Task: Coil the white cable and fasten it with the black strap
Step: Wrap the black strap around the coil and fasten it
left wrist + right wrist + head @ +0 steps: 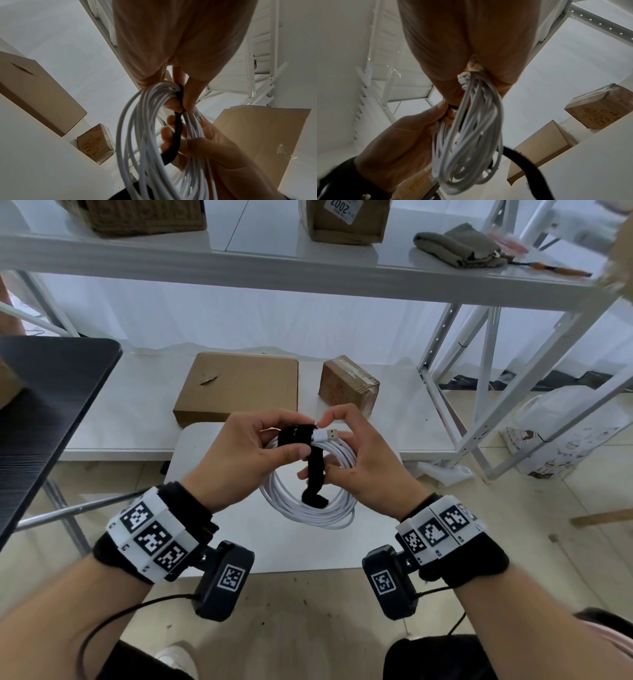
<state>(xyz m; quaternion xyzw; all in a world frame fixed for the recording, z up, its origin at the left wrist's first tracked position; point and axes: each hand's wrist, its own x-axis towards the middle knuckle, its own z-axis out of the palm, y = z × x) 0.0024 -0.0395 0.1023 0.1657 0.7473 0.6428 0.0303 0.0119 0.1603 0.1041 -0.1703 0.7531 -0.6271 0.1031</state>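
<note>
Left hand (239,453) pinches the black fabric strap (313,463) round the coiled white cable (308,508) at 12 o'clock; right hand (359,460) pinches its tail hanging toward 6, so it's nearer.

Coil held between both hands, above the small white table (191,453)

The coiled white cable (308,508) hangs between left hand (236,460) and right hand (363,460), the black fabric strap (315,470) looped over its top; behind, on the lower white shelf (137,419), a flat brown cardboard box (239,385) lies left of a small taped cardboard box (349,381).

White metal shelving (479,364) — cardboard boxes (236,386) on it, beige tiled floor (308,611), black tabletop (44,392) at left.
</note>
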